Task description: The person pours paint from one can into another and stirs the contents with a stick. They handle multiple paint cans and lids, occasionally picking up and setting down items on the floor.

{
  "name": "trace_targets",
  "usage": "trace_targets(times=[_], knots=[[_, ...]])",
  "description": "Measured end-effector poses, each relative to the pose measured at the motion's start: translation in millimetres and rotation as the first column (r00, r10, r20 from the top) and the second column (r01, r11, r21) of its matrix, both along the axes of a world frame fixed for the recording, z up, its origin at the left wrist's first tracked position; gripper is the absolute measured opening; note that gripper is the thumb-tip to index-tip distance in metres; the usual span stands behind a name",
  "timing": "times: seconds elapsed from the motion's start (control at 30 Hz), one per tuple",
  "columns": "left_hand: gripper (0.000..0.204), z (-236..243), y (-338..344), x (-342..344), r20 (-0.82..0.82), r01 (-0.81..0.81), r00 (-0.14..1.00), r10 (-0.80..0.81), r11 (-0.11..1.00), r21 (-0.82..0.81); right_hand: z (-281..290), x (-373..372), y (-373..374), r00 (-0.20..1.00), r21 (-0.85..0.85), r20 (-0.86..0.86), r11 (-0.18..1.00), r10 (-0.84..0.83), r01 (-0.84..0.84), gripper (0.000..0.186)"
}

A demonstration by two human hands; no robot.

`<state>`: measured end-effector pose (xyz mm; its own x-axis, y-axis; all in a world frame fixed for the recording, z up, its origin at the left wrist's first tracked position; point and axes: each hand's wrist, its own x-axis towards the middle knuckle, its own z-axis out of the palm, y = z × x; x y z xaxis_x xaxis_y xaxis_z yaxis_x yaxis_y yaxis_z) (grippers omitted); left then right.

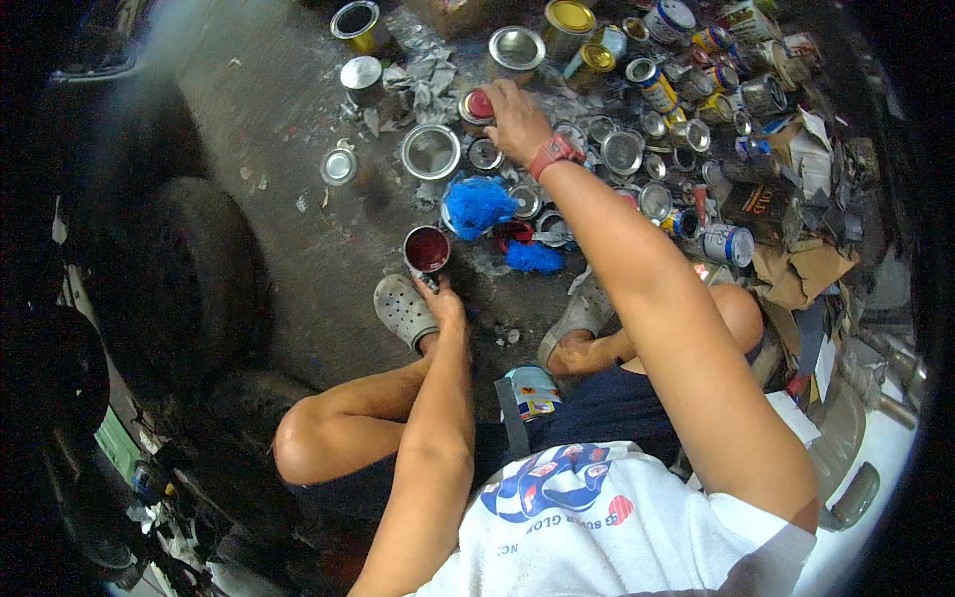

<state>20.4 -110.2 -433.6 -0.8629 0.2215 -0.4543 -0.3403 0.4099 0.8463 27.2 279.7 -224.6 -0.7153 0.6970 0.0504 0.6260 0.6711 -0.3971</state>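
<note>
My left hand (440, 297) holds a small open can of dark red liquid (428, 247) low between my feet. My right hand (513, 119) reaches forward, its fingers curled over a small can with a red top (476, 103). Just nearer stand a small round tin (485, 151) and a larger open silver tin (430, 149). A crumpled blue mass (477, 205) and a smaller blue piece (533, 257) lie right of the held can.
Many paint cans (623, 151) crowd the back and right, with torn cardboard (801, 269) at the right. A tyre (189, 279) is on the left. My clog-covered feet (403, 308) rest on the stained floor (279, 229).
</note>
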Motion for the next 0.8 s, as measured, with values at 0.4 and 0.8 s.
trace_targets(times=[0.4, 0.8], knots=[[0.085, 61, 24, 0, 0.1, 0.219, 0.974, -0.201, 0.953, -0.212, -28, -5, 15, 1.0, 0.104, 0.018, 0.994, -0.021, 0.019, 0.084], [0.143, 89, 19, -31, 0.349, 0.324, 0.925, -0.147, 0.784, -0.529, -19, 210, 19, 0.649, 0.083, 0.109, 0.658, -0.752, 0.748, 0.081]])
